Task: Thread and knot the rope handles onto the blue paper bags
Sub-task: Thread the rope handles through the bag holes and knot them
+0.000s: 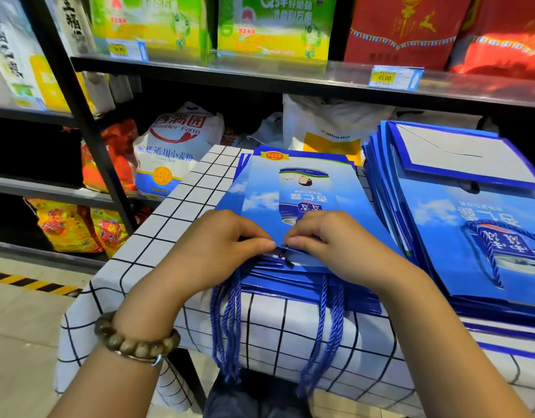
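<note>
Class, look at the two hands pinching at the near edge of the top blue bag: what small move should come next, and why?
Probably push the dark rope tip on through the top bag. Left hand and right hand both pinch there, thumbs almost meeting. No handle shows on this bag, while ropes already hang from the bags beneath.

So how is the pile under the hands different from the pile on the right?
The middle pile has both hands on it and ropes dangling off the table edge; the right pile is untouched, with its rope lying on top. The right pile looks taller. Both are flat blue bags.
</note>
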A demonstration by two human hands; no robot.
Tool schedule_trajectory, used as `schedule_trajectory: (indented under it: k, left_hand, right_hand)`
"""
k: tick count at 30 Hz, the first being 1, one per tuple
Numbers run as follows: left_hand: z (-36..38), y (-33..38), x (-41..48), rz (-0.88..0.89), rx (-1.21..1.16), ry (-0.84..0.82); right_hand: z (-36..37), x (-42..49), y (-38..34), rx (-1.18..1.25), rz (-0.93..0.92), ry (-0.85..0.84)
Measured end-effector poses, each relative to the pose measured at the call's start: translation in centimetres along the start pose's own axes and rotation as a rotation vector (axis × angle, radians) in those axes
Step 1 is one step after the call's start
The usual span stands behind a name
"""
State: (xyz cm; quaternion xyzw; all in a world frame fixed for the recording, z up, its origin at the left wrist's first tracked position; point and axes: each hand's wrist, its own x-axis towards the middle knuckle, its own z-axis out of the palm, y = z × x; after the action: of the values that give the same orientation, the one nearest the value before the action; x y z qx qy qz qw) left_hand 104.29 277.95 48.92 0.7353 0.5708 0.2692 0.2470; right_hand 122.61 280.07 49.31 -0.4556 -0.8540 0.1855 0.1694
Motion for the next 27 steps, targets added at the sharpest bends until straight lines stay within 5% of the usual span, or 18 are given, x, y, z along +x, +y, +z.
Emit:
schedule_trajectory:
  k: [10,20,27]
  left_hand:
    - [1.2,1.9,-0.9,0.018,0.137,0.458]
    - [3.1,3.9,-1.6,0.102,0.713,0.345]
    - [3.5,3.2,-1.9,0.204,0.639,0.328]
  right_hand:
    - [-0.5,-0.4,0.2,-0.079,-0.043,-0.137]
    - [-0.4,-0.4,-0.1,-0.063,-0.081,-0.130]
    - [-0.4,-0.8,0.3,0.015,0.000,0.054]
